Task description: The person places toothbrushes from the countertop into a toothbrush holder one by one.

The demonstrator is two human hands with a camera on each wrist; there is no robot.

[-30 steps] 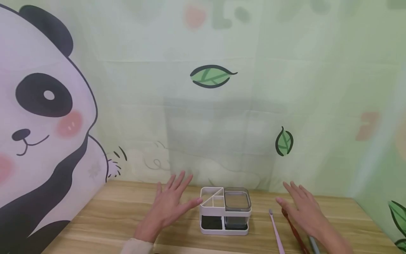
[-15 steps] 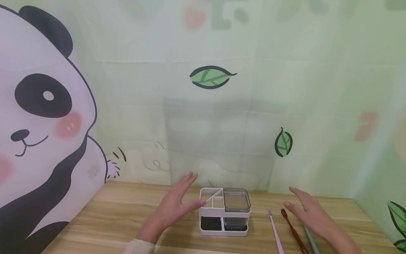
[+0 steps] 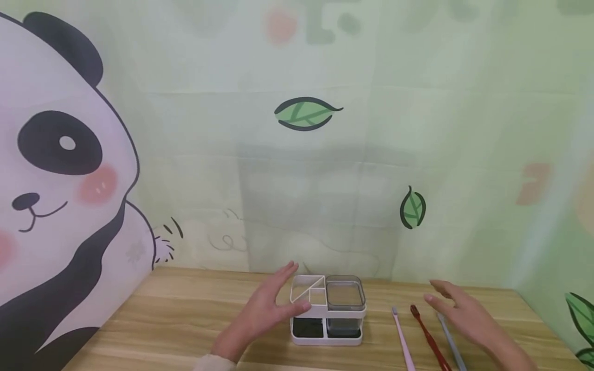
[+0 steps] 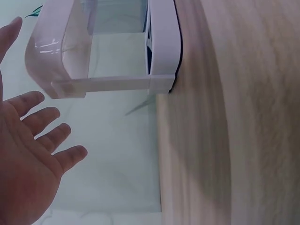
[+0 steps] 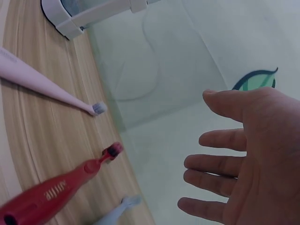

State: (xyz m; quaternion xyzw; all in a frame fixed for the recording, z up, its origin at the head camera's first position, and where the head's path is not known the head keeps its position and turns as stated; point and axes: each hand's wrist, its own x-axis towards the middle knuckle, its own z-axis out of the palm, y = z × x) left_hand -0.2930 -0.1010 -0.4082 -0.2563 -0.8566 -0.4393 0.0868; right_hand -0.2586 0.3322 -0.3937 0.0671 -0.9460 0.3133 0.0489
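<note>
A white toothbrush holder (image 3: 327,312) with divided top slots and a clear grey cup (image 3: 345,292) stands near the back of the table. At its left side my left hand (image 3: 266,306) hovers, fingers spread and holding nothing; the left wrist view shows a gap between those fingers and the holder's wall. Three toothbrushes lie side by side to the right: a pink one (image 3: 402,340), a red one (image 3: 430,337) and a grey-blue one (image 3: 451,341). My right hand (image 3: 468,317) is above the grey-blue toothbrush, its fingers extended with nothing in them.
The wooden tabletop (image 3: 153,319) ends at a hanging green cloth (image 3: 195,129) printed with leaves. A large printed panda (image 3: 69,180) fills the left side.
My left hand has moved right, closer to the holder. The right hand has shifted right and slightly down, uncovering more of the grey-blue toothbrush. Holder and toothbrushes stay in place.
</note>
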